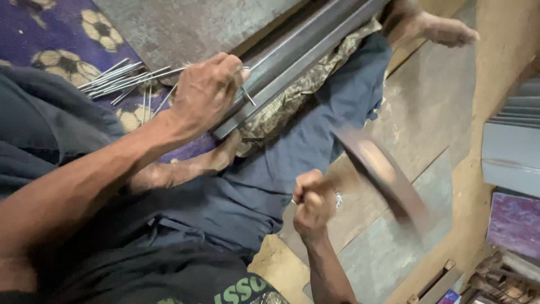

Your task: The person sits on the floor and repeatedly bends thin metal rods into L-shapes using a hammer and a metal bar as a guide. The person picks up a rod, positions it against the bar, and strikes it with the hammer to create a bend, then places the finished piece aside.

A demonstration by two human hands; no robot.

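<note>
While your left hand [205,90] pinches a thin wire [246,93] against the steel bar [292,62], your right hand [312,200], fingers clenched on the blurred hammer [388,177], looks mid-swing; strike squarely.

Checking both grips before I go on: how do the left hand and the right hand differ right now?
The left hand rests on the long steel bar, pinching a thin nail against it; the right hand is a closed fist off the bar. The left hand looks sharp; the right hand's hammer-like tool is blurred. Both hands are bare.
</note>
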